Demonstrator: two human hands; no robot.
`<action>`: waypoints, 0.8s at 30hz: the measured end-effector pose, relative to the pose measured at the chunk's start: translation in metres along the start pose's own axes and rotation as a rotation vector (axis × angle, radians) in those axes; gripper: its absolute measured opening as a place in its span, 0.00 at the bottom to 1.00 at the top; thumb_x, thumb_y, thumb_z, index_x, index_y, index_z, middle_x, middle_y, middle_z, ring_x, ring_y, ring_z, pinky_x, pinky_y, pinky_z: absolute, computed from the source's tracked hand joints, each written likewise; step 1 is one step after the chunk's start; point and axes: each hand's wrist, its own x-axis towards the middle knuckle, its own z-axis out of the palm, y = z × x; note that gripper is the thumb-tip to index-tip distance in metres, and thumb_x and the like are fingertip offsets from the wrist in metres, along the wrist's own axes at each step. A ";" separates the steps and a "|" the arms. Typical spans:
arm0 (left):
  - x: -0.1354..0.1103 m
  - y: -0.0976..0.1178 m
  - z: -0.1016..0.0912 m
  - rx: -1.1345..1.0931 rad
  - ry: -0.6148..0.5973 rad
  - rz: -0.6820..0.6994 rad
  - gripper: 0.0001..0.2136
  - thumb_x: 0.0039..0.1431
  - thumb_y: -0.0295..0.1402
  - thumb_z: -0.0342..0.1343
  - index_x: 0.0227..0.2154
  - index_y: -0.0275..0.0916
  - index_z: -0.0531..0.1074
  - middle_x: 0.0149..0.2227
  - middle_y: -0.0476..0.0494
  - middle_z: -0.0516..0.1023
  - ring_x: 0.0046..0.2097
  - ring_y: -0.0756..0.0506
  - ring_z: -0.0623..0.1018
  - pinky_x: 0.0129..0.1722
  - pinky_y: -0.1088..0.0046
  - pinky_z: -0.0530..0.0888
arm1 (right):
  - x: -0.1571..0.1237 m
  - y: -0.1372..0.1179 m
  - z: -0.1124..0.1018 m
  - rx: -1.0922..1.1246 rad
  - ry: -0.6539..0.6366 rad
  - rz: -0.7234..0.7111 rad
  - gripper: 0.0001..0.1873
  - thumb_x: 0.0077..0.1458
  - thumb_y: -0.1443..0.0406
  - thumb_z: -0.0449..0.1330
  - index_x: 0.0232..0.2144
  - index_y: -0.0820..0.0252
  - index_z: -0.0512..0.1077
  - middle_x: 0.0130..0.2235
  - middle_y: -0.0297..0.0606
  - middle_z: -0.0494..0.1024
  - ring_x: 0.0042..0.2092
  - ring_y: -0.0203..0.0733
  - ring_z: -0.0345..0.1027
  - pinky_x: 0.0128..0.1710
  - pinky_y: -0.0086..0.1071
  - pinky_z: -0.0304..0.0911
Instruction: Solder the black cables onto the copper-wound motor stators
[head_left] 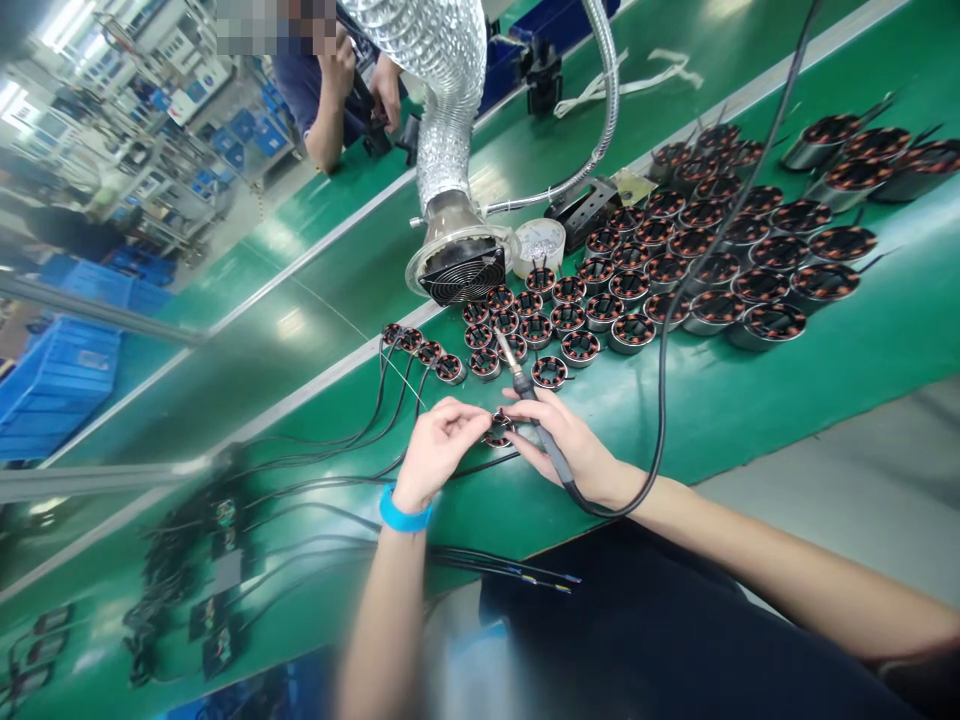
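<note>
A small round motor stator [498, 432] with copper windings and a metal rim is between my two hands, low over the green bench. My left hand [442, 445], with a blue band at the wrist, is closed, thumb and forefinger pinched at the stator's near-left edge. A thin pale wire [405, 377] runs up to its knuckles; whether the fingers grip it is hidden. A soldering iron [551, 452] lies in my right hand [574, 445], its tip pointing up and away from the stator. That hand's thumb and forefinger also reach around the stator's right side.
Many more stators [632, 330] stand in rows beyond my hands. A fume extractor [463, 275] hangs near a white tub [540, 245] and a black iron stand [589, 212]. Black cables [322, 480] cross the bench leftward. Another person [326, 100] works across the bench.
</note>
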 end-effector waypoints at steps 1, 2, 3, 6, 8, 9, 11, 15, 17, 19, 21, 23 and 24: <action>-0.007 0.001 -0.002 0.044 0.087 0.020 0.12 0.63 0.40 0.59 0.34 0.36 0.80 0.34 0.44 0.76 0.36 0.48 0.74 0.36 0.73 0.68 | 0.000 0.000 0.000 0.002 -0.005 0.001 0.23 0.61 0.70 0.62 0.56 0.56 0.63 0.57 0.52 0.69 0.60 0.50 0.67 0.56 0.45 0.71; -0.016 0.001 -0.002 0.096 0.167 0.041 0.14 0.65 0.40 0.56 0.32 0.36 0.80 0.33 0.44 0.76 0.35 0.48 0.73 0.36 0.73 0.68 | 0.000 0.000 0.000 0.006 -0.012 0.001 0.24 0.60 0.69 0.63 0.56 0.55 0.62 0.57 0.52 0.69 0.60 0.51 0.67 0.57 0.45 0.71; -0.025 0.001 0.000 0.157 0.223 0.064 0.16 0.68 0.39 0.53 0.30 0.36 0.79 0.31 0.45 0.75 0.33 0.49 0.73 0.35 0.73 0.67 | 0.000 0.000 0.000 0.010 -0.020 0.001 0.25 0.60 0.69 0.64 0.56 0.55 0.62 0.58 0.52 0.68 0.61 0.51 0.66 0.57 0.46 0.70; -0.048 -0.008 0.015 0.376 0.200 0.159 0.17 0.70 0.37 0.50 0.29 0.37 0.79 0.27 0.47 0.72 0.31 0.49 0.72 0.34 0.73 0.66 | 0.001 -0.001 0.000 0.018 -0.054 -0.001 0.26 0.59 0.67 0.65 0.57 0.55 0.62 0.59 0.51 0.67 0.61 0.51 0.65 0.58 0.47 0.69; -0.056 -0.019 0.029 0.558 0.127 0.226 0.12 0.68 0.37 0.53 0.36 0.38 0.79 0.31 0.45 0.73 0.33 0.48 0.73 0.35 0.73 0.67 | 0.002 -0.001 -0.001 0.023 -0.076 0.013 0.25 0.60 0.68 0.64 0.57 0.54 0.62 0.59 0.50 0.67 0.62 0.52 0.65 0.59 0.47 0.69; -0.057 -0.024 0.036 0.646 0.106 0.249 0.10 0.68 0.36 0.54 0.39 0.38 0.79 0.35 0.44 0.74 0.35 0.48 0.73 0.35 0.72 0.68 | 0.003 -0.001 -0.001 0.026 -0.087 0.021 0.25 0.60 0.68 0.64 0.57 0.54 0.62 0.59 0.50 0.67 0.62 0.52 0.64 0.59 0.47 0.68; -0.056 -0.032 0.046 0.762 0.079 0.275 0.10 0.68 0.36 0.53 0.41 0.39 0.77 0.40 0.42 0.74 0.37 0.47 0.74 0.36 0.72 0.68 | 0.004 -0.001 -0.002 0.029 -0.114 0.029 0.24 0.61 0.68 0.63 0.57 0.54 0.62 0.59 0.49 0.67 0.62 0.52 0.64 0.60 0.48 0.68; -0.054 -0.032 0.042 0.711 -0.002 0.277 0.10 0.70 0.33 0.50 0.34 0.38 0.73 0.37 0.43 0.74 0.39 0.46 0.74 0.40 0.71 0.69 | 0.010 0.000 -0.005 -0.002 -0.166 0.016 0.24 0.62 0.69 0.61 0.58 0.54 0.61 0.60 0.50 0.65 0.61 0.52 0.65 0.60 0.48 0.67; -0.056 -0.026 0.030 0.560 0.021 0.214 0.09 0.69 0.34 0.51 0.34 0.38 0.72 0.33 0.46 0.73 0.36 0.48 0.72 0.38 0.72 0.68 | 0.013 -0.001 -0.007 -0.026 -0.170 0.011 0.24 0.62 0.68 0.61 0.58 0.54 0.61 0.59 0.50 0.66 0.60 0.52 0.67 0.59 0.48 0.68; -0.060 -0.020 0.019 0.357 0.098 0.120 0.07 0.68 0.35 0.53 0.39 0.38 0.73 0.29 0.49 0.71 0.29 0.51 0.68 0.32 0.74 0.66 | 0.015 -0.002 -0.008 -0.049 -0.160 0.007 0.25 0.62 0.67 0.62 0.58 0.55 0.61 0.59 0.50 0.66 0.59 0.52 0.68 0.59 0.48 0.68; -0.062 -0.016 0.011 0.195 0.163 0.058 0.09 0.67 0.35 0.54 0.46 0.38 0.73 0.28 0.51 0.68 0.25 0.52 0.63 0.27 0.75 0.62 | 0.016 -0.005 -0.008 -0.059 -0.133 -0.011 0.25 0.61 0.68 0.63 0.58 0.55 0.61 0.58 0.50 0.68 0.58 0.51 0.68 0.58 0.48 0.68; -0.063 -0.012 0.009 0.109 0.180 0.056 0.11 0.66 0.35 0.55 0.47 0.38 0.75 0.29 0.51 0.68 0.24 0.53 0.59 0.25 0.75 0.59 | 0.017 -0.011 -0.006 -0.044 -0.086 -0.051 0.25 0.60 0.69 0.64 0.56 0.55 0.62 0.57 0.49 0.69 0.59 0.51 0.68 0.58 0.46 0.69; -0.062 -0.010 0.009 0.088 0.180 0.070 0.10 0.66 0.35 0.55 0.45 0.37 0.76 0.30 0.50 0.68 0.24 0.54 0.58 0.24 0.75 0.58 | 0.018 -0.015 -0.005 -0.026 -0.058 -0.074 0.25 0.59 0.70 0.64 0.56 0.55 0.63 0.56 0.49 0.70 0.58 0.50 0.68 0.57 0.46 0.69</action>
